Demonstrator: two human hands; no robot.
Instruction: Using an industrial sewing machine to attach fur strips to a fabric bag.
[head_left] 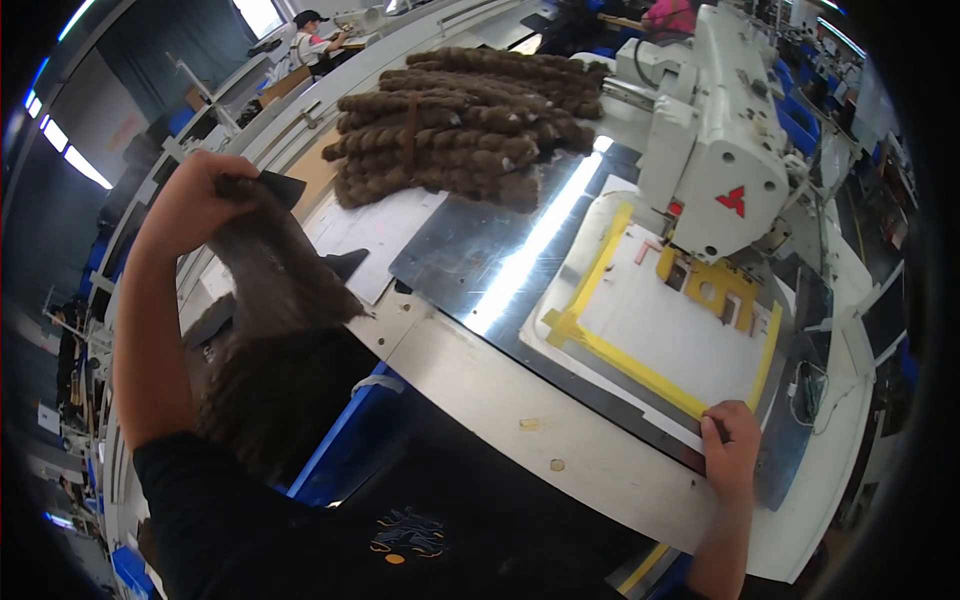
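My left hand [205, 200] is raised at the left, fingers wrapped round the upper end of a brown fur piece [265, 255]. The fur hangs down over the table's front edge, its smooth backing partly showing and its lower part dark and shaggy. On the right, my right hand [731, 445] is curled at the near corner of a flat white template [665, 335] edged with yellow tape. Its fingers look closed on that corner, though their undersides are hidden. The template lies under the head of a white industrial sewing machine [730, 150].
Bundled brown fur strips [440, 125] lie at the back of the table. A shiny metal plate [470, 260] spans the middle, beside white paper [385, 235]. Below the front edge is a blue bin [345, 430]. Another person [312, 42] sits far off at the upper left.
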